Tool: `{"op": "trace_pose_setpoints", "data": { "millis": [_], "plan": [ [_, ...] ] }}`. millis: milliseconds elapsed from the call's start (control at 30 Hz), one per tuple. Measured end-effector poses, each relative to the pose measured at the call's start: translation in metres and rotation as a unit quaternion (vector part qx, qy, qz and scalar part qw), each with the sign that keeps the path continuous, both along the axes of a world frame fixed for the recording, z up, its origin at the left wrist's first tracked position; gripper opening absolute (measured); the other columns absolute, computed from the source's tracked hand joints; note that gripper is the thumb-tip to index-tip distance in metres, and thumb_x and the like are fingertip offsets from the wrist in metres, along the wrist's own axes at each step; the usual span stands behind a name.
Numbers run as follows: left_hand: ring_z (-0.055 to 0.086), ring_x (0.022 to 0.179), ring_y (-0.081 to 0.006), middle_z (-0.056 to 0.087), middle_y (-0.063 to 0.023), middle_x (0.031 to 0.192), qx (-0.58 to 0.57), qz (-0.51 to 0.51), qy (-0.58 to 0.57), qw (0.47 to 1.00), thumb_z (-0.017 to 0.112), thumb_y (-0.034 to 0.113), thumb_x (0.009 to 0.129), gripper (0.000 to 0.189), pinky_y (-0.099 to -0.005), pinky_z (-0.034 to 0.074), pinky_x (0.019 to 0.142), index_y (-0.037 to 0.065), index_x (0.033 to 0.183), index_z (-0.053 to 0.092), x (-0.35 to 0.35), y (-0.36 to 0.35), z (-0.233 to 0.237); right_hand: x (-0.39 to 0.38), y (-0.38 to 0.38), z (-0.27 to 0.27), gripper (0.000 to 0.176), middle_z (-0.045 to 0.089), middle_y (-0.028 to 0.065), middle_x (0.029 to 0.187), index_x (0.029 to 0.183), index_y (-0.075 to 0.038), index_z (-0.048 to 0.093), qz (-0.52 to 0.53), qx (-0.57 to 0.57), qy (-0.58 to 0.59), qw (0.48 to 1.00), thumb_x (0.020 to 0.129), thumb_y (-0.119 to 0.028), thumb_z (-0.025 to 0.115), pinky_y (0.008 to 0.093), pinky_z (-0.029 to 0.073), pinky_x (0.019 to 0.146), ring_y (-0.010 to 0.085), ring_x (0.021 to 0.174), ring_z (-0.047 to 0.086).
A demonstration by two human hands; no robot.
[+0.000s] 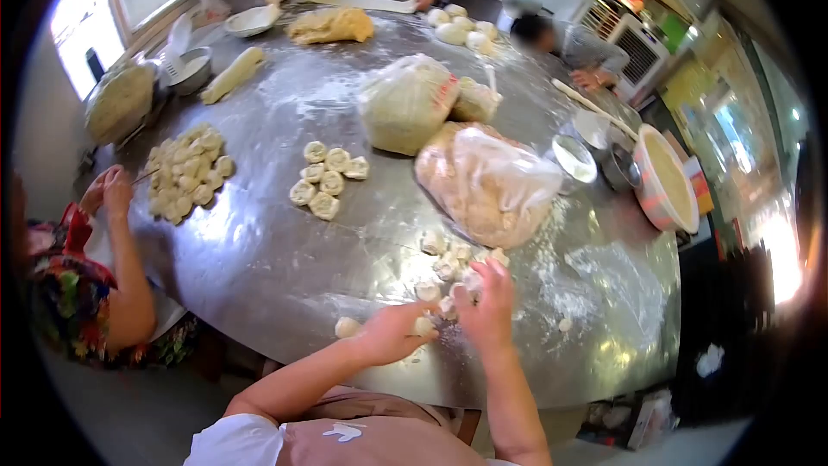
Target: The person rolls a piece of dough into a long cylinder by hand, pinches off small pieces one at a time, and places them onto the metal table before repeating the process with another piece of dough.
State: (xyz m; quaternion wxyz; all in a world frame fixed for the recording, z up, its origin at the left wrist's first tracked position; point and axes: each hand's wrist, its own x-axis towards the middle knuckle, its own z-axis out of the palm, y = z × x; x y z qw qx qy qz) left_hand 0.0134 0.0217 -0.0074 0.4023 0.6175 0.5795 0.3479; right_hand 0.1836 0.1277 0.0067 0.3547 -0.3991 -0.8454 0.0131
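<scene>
My left hand (pixel 392 334) is at the table's near side, its fingers curled round a small dough piece (pixel 423 325). A lone dough ball (pixel 347 327) lies just left of that wrist. My right hand (pixel 487 304) has its thumb and fingers closed about another pale dough piece (pixel 472 280), at the edge of a loose pile. Several floury dough pieces (pixel 446 267) make up this pile, directly beyond both hands. Farther off to the left sits a group of rolled dough pieces (pixel 324 181).
Bagged pinkish dough or filling (pixel 487 181) and a bag of greenish contents (pixel 405 103) stand mid-table. A person's hands (pixel 112 190) work beside a dough heap (pixel 188 173) at left. Bowls (pixel 573 160) and a large tub (pixel 664 177) line the right side. Other people are across the table.
</scene>
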Motion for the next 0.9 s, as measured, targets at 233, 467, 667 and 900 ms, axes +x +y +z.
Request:
{"op": "trace_pose_setpoints", "data": {
  "millis": [233,467,667,900],
  "plan": [
    [0.047,0.131,-0.0419,0.040,-0.0233,0.149,0.064,0.047,-0.093,0.992,0.077,0.010,0.075,0.114,-0.0457,0.044,0.105,0.007,0.160,0.002,0.005,0.003,-0.030,-0.017,-0.059,-0.011,0.030,0.062,0.0172,0.103,0.115,-0.003,0.060,0.194,-0.302,0.093,0.929,0.089,-0.015,0.070,0.0416,0.051,0.078,0.0329,0.089,0.062],
    [0.061,0.109,-0.0432,0.063,-0.0244,0.120,-0.032,-0.007,-0.024,0.999,0.072,0.013,0.079,0.060,-0.0455,0.052,0.089,0.007,0.135,0.050,-0.007,-0.006,-0.022,-0.027,-0.060,0.002,0.012,0.058,0.0104,0.084,0.099,-0.005,0.063,0.142,-0.232,0.146,0.951,0.093,-0.013,0.068,0.0354,0.049,0.064,0.0278,0.070,0.058],
    [0.065,0.092,-0.0440,0.069,-0.0215,0.099,0.016,0.027,-0.074,0.997,0.067,0.015,0.081,0.028,-0.0483,0.052,0.078,0.006,0.107,0.063,0.001,-0.007,-0.019,-0.030,-0.065,0.004,0.020,0.058,0.0114,0.084,0.097,-0.007,0.062,0.128,-0.170,0.103,0.972,0.091,-0.023,0.073,0.0375,0.050,0.057,0.0285,0.068,0.061],
    [0.066,0.089,-0.0412,0.070,-0.0189,0.093,-0.021,-0.018,0.017,0.999,0.066,0.019,0.085,0.018,-0.0468,0.052,0.078,0.007,0.099,0.068,0.002,-0.004,-0.018,-0.028,-0.055,-0.019,0.021,0.056,0.0117,0.076,0.087,-0.007,0.060,0.058,-0.131,0.143,0.979,0.084,-0.018,0.078,0.0379,0.047,0.056,0.0304,0.065,0.058]
  ]
}}
